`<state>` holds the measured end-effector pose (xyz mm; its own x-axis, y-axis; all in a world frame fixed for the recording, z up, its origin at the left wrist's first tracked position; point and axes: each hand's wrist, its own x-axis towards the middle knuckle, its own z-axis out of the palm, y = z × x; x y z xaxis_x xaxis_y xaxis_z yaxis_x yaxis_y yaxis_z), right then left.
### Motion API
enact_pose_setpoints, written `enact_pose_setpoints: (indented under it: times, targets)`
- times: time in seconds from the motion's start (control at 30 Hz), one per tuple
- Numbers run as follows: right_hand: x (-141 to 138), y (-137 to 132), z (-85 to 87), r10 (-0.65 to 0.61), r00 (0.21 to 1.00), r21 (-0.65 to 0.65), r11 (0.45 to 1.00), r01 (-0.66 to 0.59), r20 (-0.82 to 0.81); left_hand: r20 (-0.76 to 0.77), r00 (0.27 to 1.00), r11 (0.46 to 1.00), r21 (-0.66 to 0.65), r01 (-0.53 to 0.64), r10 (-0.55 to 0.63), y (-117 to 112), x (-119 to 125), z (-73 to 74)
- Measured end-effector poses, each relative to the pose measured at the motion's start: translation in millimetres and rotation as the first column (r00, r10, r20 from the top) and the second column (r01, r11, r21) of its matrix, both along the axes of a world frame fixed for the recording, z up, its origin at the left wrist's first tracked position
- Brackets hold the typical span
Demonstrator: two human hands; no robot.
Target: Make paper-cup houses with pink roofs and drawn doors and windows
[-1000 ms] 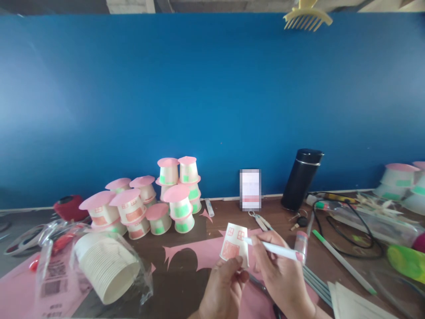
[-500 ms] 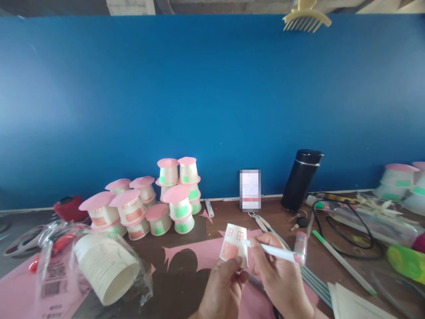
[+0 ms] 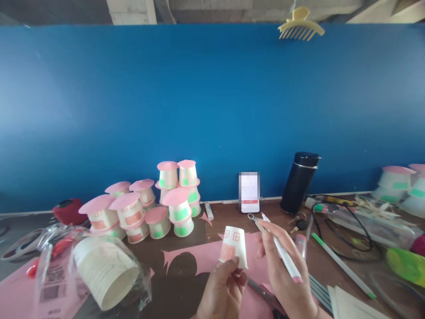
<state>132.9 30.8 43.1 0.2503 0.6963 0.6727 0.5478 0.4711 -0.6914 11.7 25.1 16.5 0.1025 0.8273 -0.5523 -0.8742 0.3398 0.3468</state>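
Note:
My left hand pinches the rim of an upturned white paper cup with pink windows and a pink door on it. My right hand grips a white pen with a pink end, its tip pointing up and away from the cup, a little to the cup's right. Both hands are over a pink paper sheet with shapes cut out of it.
A pile of finished cup houses with pink roofs stands at the back left. A bagged sleeve of plain cups lies at the left. A black flask, a phone, cables, pens and scissors clutter the right.
The pen tip was on the cup's upper right. It has lifted off and swung up to the right. The cup has stayed in my left hand.

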Motion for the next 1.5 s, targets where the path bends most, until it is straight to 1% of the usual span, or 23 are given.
enact_pose_setpoints:
  times: [0.1,0.17,0.2,0.33,0.43,0.47,0.53,0.63,0.7,0.8,0.97,1.03,1.1,1.2,1.27,1.33,1.4,1.5]
  targets:
    - [2,6,-7.1,0.0,1.0,-0.097,0.995,-0.002,-0.02,0.004,1.0,0.998,0.054,0.015,-0.015,1,1,-4.5]
    - [3,10,-13.3,0.005,0.998,-0.161,0.987,-0.016,-0.07,-0.008,0.999,0.991,0.124,0.04,-0.04,1,1,-8.6]
    - [4,12,-15.9,0.023,0.994,-0.196,0.98,-0.043,-0.105,-0.016,0.998,0.986,0.158,0.055,-0.053,1,2,-10.6]
    - [5,16,-20.2,0.139,0.95,-0.309,0.924,-0.226,-0.28,-0.019,0.993,0.963,0.246,0.114,-0.113,3,2,-17.5]
    - [2,14,-18.5,0.226,0.896,-0.317,0.879,-0.357,-0.383,-0.026,0.991,0.947,0.292,0.136,-0.134,5,3,-19.3]
    - [1,13,-17.7,0.251,0.886,-0.309,0.87,-0.383,-0.391,-0.029,0.991,0.941,0.31,0.136,-0.134,5,3,-18.8]
    - [-1,10,-16.6,0.286,0.89,-0.299,0.867,-0.398,-0.356,-0.03,0.991,0.923,0.361,0.136,-0.134,5,4,-16.4]
    - [-2,7,-16.6,0.289,0.925,-0.332,0.871,-0.361,-0.248,-0.023,0.987,0.891,0.428,0.155,-0.161,4,5,-11.9]
    - [-1,7,-17.3,0.28,0.936,-0.37,0.864,-0.342,-0.211,-0.03,0.983,0.882,0.437,0.174,-0.179,4,5,-10.6]
    - [-1,7,-17.4,0.292,0.932,-0.398,0.845,-0.357,-0.217,-0.046,0.982,0.878,0.443,0.183,-0.181,3,6,-11.0]
    - [-1,6,-17.5,0.32,0.914,-0.366,0.843,-0.395,-0.249,-0.126,0.974,0.852,0.472,0.228,-0.191,2,10,-10.5]
    - [-1,5,-18.4,0.311,0.92,-0.349,0.857,-0.38,-0.239,-0.154,0.969,0.849,0.47,0.243,-0.192,2,10,-11.2]
    - [1,6,-18.6,0.274,0.937,-0.324,0.885,-0.333,-0.216,-0.182,0.967,0.866,0.437,0.244,-0.181,1,9,-13.7]
    - [5,12,-16.4,0.156,0.962,-0.229,0.951,-0.207,-0.224,-0.299,0.947,0.9,0.371,0.23,-0.119,0,5,-18.5]
    - [9,18,-15.2,0.05,0.969,-0.167,0.982,-0.093,-0.243,-0.429,0.903,0.902,0.375,0.213,-0.034,-1,1,-19.9]
    - [13,23,-16.3,-0.026,0.971,-0.161,0.987,-0.013,-0.237,-0.533,0.842,0.895,0.412,0.174,0.081,-3,-2,-18.9]
    - [16,27,-20.2,-0.043,0.976,-0.187,0.982,0.002,-0.213,-0.584,0.792,0.889,0.442,0.124,0.18,-5,-4,-15.8]
    - [16,28,-29.1,-0.046,0.994,-0.16,0.987,0.029,-0.103,-0.626,0.737,0.897,0.437,0.062,0.254,-9,-7,-8.9]
